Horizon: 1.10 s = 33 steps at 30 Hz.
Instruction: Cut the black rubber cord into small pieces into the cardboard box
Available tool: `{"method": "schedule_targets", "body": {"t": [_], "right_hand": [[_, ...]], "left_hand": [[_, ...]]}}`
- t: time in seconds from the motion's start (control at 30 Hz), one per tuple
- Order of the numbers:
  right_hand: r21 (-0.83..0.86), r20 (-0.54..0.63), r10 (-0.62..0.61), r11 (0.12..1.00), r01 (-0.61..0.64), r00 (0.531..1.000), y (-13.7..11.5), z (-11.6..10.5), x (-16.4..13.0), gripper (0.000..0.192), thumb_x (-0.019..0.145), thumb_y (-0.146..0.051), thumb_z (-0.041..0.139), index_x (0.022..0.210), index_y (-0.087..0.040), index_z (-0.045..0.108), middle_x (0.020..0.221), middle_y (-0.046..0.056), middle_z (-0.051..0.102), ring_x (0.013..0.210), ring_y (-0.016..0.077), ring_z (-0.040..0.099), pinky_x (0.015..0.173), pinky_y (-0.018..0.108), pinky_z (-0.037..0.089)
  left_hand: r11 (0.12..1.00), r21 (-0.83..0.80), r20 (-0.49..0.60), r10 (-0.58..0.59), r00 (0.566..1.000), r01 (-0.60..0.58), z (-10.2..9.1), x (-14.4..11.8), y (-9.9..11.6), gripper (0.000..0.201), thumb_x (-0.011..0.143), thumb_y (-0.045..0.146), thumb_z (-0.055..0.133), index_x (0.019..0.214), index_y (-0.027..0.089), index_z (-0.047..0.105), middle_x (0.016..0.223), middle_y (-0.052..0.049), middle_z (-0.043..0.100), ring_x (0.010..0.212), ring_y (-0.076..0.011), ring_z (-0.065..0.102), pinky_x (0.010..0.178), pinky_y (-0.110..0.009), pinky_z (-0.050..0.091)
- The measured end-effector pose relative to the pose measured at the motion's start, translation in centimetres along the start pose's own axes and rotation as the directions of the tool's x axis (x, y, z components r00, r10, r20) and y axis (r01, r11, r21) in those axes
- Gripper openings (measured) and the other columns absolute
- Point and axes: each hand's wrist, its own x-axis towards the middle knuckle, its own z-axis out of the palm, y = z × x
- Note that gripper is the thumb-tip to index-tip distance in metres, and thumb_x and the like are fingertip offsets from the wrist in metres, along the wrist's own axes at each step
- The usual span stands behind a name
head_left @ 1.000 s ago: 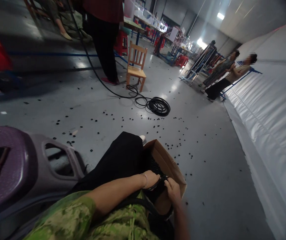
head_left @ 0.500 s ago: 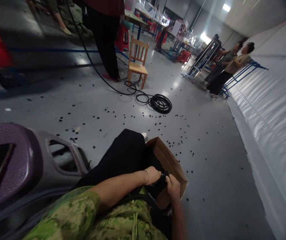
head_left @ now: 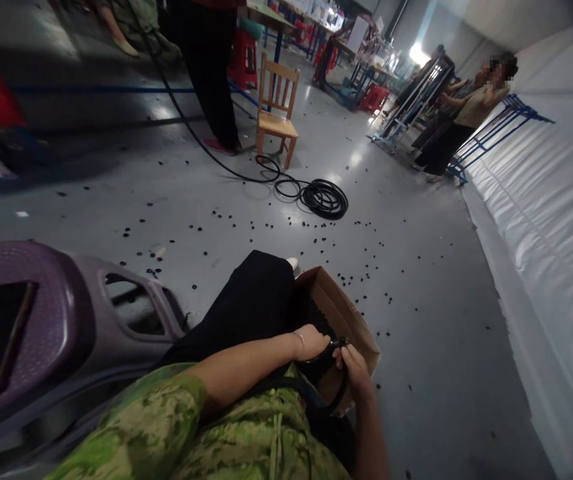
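A small black part (head_left: 335,345) is pinched between the fingertips of the left hand (head_left: 312,343) and the right hand (head_left: 353,365). Both sets of fingers are curled and pressed together around it; what kind of part it is cannot be told. The part is held above the near end of an open cardboard box (head_left: 353,320), which rests on the lap against a black-clad leg (head_left: 251,310). More dark pieces lie along the box's left inner wall. A black cord or strap (head_left: 339,399) hangs below the right hand, touching the box's near edge.

The grey floor (head_left: 416,333) around the box is strewn with small black pieces (head_left: 346,277). A coiled black cable (head_left: 323,198) lies further out, near a wooden chair (head_left: 277,110). A purple plastic stool (head_left: 41,327) stands just beside the left arm. Other persons stand well apart, at the far side of the floor.

Risks, as judged:
- The part may slip from the pinch and fall past the box's right edge to the floor, since the grip is at the fingertips only.
- The box may tip off the lap if the leg is shifted, as it appears unsupported on its right side.
- The hanging cord may snag the box rim.
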Motion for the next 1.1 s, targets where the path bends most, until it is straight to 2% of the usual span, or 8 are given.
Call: {"method": "schedule_targets", "body": {"t": [0.1,0.23,0.43,0.57,0.67,0.77,0.9,1.1], "right_hand": [[-0.061,-0.03,-0.018,0.998,0.016,0.999,0.0,0.0,0.0,0.045,0.086,-0.054,0.04,0.067,-0.018,0.058,0.053,-0.002,0.052,0.052,0.0125,0.049,0.055,0.022,0.039],[-0.287,-0.103,-0.12,0.954,0.086,0.987,0.9,0.9,0.2,0.046,0.085,-0.054,0.04,0.06,-0.019,0.056,0.054,0.0,0.055,0.054,0.0124,0.05,0.055,0.021,0.038],[-0.523,-0.145,-0.136,0.851,0.041,0.98,2.0,1.8,0.1,0.048,0.089,-0.05,0.03,0.064,-0.02,0.057,0.061,0.004,0.061,0.057,0.0135,0.053,0.057,0.022,0.034],[-0.596,-0.19,-0.152,0.803,0.009,0.97,2.2,2.4,0.0,0.039,0.089,-0.041,0.034,0.068,-0.02,0.06,0.063,0.003,0.063,0.057,0.0132,0.054,0.055,0.021,0.032],[-0.613,-0.14,-0.143,0.79,0.027,0.98,2.0,3.5,0.2,0.029,0.085,-0.031,0.039,0.075,-0.02,0.063,0.071,0.005,0.067,0.064,0.0143,0.058,0.057,0.021,0.033],[-0.566,-0.111,-0.084,0.824,0.007,0.99,1.7,4.3,0.4,0.027,0.081,-0.026,0.04,0.084,-0.02,0.066,0.073,0.005,0.068,0.066,0.0154,0.06,0.058,0.022,0.034],[-0.317,-0.054,0.019,0.948,-0.035,0.998,1.8,3.9,0.2,0.036,0.082,-0.038,0.039,0.087,-0.017,0.068,0.067,0.003,0.065,0.06,0.0146,0.057,0.059,0.022,0.038],[0.013,-0.208,0.232,0.972,-0.235,0.95,3.2,2.3,-1.9,0.05,0.079,-0.052,0.044,0.108,-0.016,0.064,0.066,0.0,0.062,0.058,0.0145,0.054,0.059,0.025,0.041]], "left_hand": [[1.0,-0.016,-0.009,-0.008,1.0,0.008,0.0,-0.1,-0.1,0.018,0.088,0.021,0.045,0.097,0.011,0.056,0.083,-0.015,0.068,0.075,-0.0239,0.067,0.06,-0.031,0.048],[1.0,-0.015,0.023,-0.012,1.0,0.012,0.2,-0.1,-0.1,0.015,0.085,0.02,0.05,0.094,0.011,0.056,0.083,-0.015,0.067,0.075,-0.0229,0.067,0.061,-0.03,0.048],[0.999,0.024,0.065,0.033,0.997,-0.034,1.1,0.2,-0.2,0.01,0.075,0.016,0.061,0.084,0.014,0.058,0.083,-0.012,0.067,0.075,-0.0211,0.066,0.067,-0.03,0.048],[0.998,0.054,0.063,0.039,0.997,-0.043,1.1,0.2,-0.1,0.01,0.08,0.015,0.055,0.089,0.012,0.059,0.08,-0.012,0.066,0.073,-0.0217,0.067,0.063,-0.03,0.048],[0.999,0.05,0.047,0.018,0.999,-0.02,0.7,0.1,0.0,0.015,0.086,0.017,0.048,0.095,0.01,0.058,0.079,-0.013,0.067,0.074,-0.0233,0.067,0.062,-0.03,0.048],[0.998,0.0,0.034,-0.058,0.998,0.058,0.2,0.0,0.0,0.018,0.088,0.021,0.046,0.099,0.01,0.056,0.081,-0.014,0.068,0.077,-0.0239,0.068,0.064,-0.03,0.049],[0.984,-0.079,0.071,-0.151,0.986,0.157,-0.6,-0.2,-0.1,0.02,0.089,0.023,0.044,0.101,0.01,0.054,0.088,-0.015,0.069,0.082,-0.0247,0.068,0.067,-0.032,0.05],[0.864,-0.311,0.065,-0.396,0.916,0.395,-2.2,-0.6,-0.5,0.026,0.089,0.032,0.045,0.107,0.013,0.048,0.093,-0.013,0.068,0.085,-0.0235,0.067,0.07,-0.03,0.05]]}}
